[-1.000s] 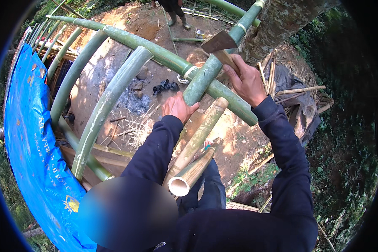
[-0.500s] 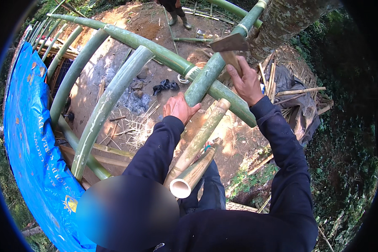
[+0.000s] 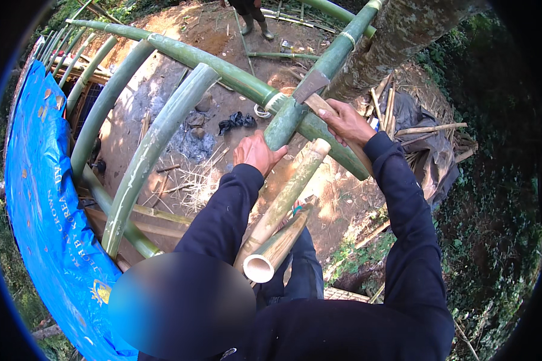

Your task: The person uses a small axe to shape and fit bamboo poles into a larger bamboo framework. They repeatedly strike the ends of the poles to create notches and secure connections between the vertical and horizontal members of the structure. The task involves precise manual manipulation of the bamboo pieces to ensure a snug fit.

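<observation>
A thick green bamboo pole slants from the upper right down to its near end, crossing over a long green bamboo beam. My left hand grips that near end, its thumb along the underside. In my right hand is a hammer with a dark rusty metal head and a pale wooden handle. The hammer head is at the upper pole, just above the crossing; whether it touches cannot be told. Below the crossing, a paler bamboo post rises toward the beam, beside a cut hollow bamboo piece.
Curved bamboo ribs and a blue tarp run along the left. A tree trunk stands at the upper right, near dark plastic sheeting. One person in boots stands at the far side. Shavings litter the ground.
The hammer has come down and left from above the upper pole to the crossing, its handle turning more slanted. My right hand lowered slightly; my left hand stayed on the pole end.
</observation>
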Motion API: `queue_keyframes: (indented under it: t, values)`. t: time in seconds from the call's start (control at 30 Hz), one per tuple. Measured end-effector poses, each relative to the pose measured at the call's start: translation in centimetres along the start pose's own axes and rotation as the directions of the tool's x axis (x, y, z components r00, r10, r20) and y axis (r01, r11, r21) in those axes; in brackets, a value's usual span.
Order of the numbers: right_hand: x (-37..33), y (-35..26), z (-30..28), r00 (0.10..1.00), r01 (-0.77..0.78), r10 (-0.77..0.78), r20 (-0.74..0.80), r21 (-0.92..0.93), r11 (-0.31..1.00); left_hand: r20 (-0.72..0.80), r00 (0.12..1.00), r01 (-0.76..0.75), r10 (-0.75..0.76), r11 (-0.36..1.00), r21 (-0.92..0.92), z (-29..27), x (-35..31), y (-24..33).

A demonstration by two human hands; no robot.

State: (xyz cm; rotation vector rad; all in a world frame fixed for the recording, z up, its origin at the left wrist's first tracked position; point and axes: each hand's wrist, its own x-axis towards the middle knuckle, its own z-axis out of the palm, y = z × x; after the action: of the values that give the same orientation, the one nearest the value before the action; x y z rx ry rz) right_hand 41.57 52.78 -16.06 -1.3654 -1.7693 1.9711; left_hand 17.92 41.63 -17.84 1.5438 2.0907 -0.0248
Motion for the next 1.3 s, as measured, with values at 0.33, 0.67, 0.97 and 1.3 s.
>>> queue_keyframes:
  t: [0.33,0.67,0.97,1.3]
  values:
    - [-0.9,-2.8,0.8,0.721,0.317,-0.535,-0.44,-0.477,0.82,-0.005,1.0,0.008,-0.008,1.0,0.02,-0.2,-0.2,0.0]
    - [-0.7,-2.5,-0.5,0.814,0.236,-0.531,-0.236,-0.7,0.674,0.007,1.0,0.014,-0.014,1.0,0.005,0.0,-0.1,-0.2]
    - [-0.8,-1.6,0.0,0.872,0.172,-0.464,-0.153,-0.794,0.584,-0.012,1.0,0.014,-0.014,1.0,-0.006,0.1,0.0,-0.3]
    - [0.1,-1.1,-0.2,0.884,0.154,-0.454,-0.113,-0.846,0.511,-0.048,0.999,0.005,-0.006,1.0,-0.024,0.0,-0.2,0.1]
